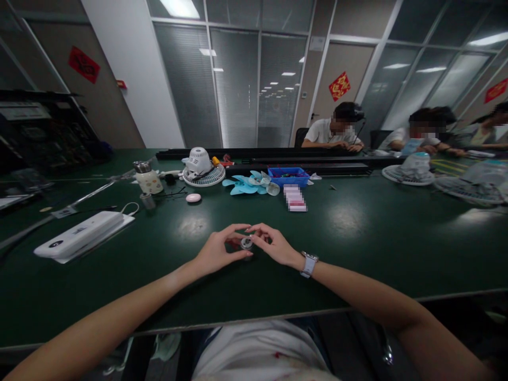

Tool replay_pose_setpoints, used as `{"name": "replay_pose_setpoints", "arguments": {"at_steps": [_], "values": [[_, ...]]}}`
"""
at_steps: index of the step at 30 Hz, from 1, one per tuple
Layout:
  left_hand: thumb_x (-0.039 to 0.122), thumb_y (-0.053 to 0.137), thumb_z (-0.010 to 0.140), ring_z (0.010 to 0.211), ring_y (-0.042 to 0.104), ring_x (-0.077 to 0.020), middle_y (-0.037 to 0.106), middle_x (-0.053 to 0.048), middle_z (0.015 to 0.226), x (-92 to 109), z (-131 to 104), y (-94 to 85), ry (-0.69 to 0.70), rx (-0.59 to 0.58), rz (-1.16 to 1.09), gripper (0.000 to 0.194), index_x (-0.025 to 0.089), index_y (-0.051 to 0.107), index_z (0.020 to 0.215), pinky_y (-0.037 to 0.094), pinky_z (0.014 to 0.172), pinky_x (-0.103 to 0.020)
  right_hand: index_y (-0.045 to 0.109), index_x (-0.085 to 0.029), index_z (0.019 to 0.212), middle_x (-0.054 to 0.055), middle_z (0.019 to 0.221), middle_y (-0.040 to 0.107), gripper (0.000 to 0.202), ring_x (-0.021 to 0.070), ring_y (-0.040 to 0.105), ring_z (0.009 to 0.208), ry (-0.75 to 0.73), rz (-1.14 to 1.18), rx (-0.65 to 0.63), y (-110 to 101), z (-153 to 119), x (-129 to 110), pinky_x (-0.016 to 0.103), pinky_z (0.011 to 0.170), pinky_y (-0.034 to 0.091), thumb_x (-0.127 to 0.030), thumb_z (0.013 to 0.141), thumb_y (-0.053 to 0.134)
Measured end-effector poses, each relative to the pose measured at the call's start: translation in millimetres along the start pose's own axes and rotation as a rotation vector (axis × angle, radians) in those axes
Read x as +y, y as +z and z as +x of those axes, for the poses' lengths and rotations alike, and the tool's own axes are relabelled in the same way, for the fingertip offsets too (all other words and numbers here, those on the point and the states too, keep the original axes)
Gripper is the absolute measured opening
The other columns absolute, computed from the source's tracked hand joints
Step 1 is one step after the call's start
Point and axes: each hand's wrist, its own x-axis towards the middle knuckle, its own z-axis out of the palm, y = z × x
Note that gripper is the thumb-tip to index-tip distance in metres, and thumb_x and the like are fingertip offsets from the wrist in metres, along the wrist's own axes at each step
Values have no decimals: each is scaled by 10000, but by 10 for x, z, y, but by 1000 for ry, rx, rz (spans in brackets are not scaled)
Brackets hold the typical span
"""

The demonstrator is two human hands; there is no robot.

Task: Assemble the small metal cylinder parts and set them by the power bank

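Observation:
A small round metal part (246,243), grey with a dark middle on top, stands between my hands near the table's front. My left hand (222,247) curves around it, thumb in front and fingers behind; the exact contact is hard to see. From the right, my right hand (273,244) reaches over with bent fingers, thumb tip at the part's upper rim. Whatever its fingertips pinch is too small to make out. The two index fingertips nearly meet above the part.
A white oblong device (85,233) lies left, near a metal cylinder (147,200) and a patterned bottle (148,179). Behind are a white fan body (199,160), blue fan blades (248,183), a blue tray (289,181) and a pink-white pack (295,199). Several people sit across the table.

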Motion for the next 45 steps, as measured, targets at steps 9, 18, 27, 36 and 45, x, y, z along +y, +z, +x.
{"name": "replay_pose_setpoints", "arguments": {"at_steps": [9, 18, 27, 36, 45], "values": [[414, 747, 720, 930, 690, -260, 707, -69, 1071, 52, -51, 70, -25, 1, -62, 696, 295, 439, 1332, 561, 795, -397, 702, -168, 863, 17, 747, 619, 244, 116, 505, 628, -12, -43, 9, 56, -34, -143, 244, 578, 400, -404, 832, 648], [389, 707, 763, 934, 686, -225, 712, -45, 1043, 98, -49, 81, 23, 20, 27, 679, 270, 395, 1355, 537, 862, -371, 693, -173, 963, 33, 835, 649, 250, 125, 530, 666, 8, -12, 173, -29, 27, -97, 253, 599, 399, -382, 882, 583], [447, 525, 866, 868, 662, -241, 674, -94, 1050, -158, 100, -355, -94, 179, 518, 520, 218, 498, 1332, 513, 784, -356, 752, -262, 986, 27, 859, 576, 258, 123, 519, 693, -33, -376, -116, -80, 32, 215, 273, 661, 388, -443, 867, 611], [358, 424, 901, 851, 654, -236, 700, -99, 971, -460, 178, -918, -401, 125, 731, 404, 180, 678, 1160, 472, 751, -291, 728, -293, 1030, 26, 939, 587, 269, 154, 549, 855, -9, -479, -173, -90, 13, 144, 332, 819, 350, -464, 892, 574], [679, 524, 790, 1186, 514, -339, 373, -127, 1430, -528, 103, -577, -146, 33, 818, 695, 274, 527, 1354, 456, 965, -457, 726, -294, 1028, 25, 943, 586, 276, 152, 552, 858, -15, -489, -169, -89, 16, 159, 320, 806, 354, -477, 891, 571]]}}
